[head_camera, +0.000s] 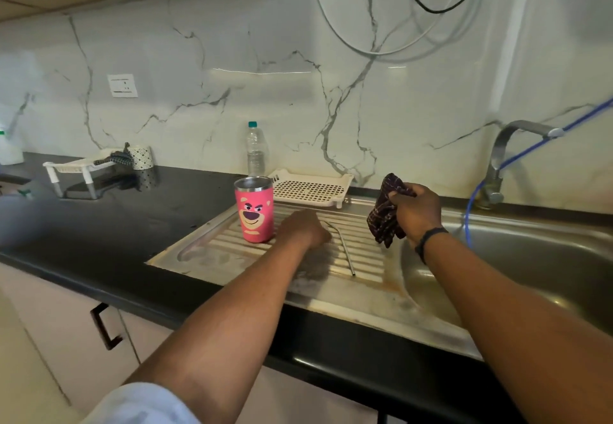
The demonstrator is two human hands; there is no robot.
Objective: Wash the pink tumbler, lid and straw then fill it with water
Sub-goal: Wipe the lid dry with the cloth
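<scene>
The pink tumbler [254, 210] stands upright and lidless on the ribbed drainboard [205, 254] beside the sink [530, 274], toward the drainboard's back-left part. Its steel mouth is open; whether anything is inside cannot be told. The metal straw [345, 251] lies flat on the ribs, just right of the left hand [303, 229]. That hand hovers low beside the tumbler, knuckles up, its grip hidden, so open or closed cannot be told. The right hand [416, 213] clutches a dark checked cloth [386, 213] above the sink's left rim. No lid is visible.

A careless sweep of the left hand could topple the tumbler or roll the straw along the ribs into the sink. A clear plastic bottle [255, 150] behind the tumbler holds some water.
</scene>
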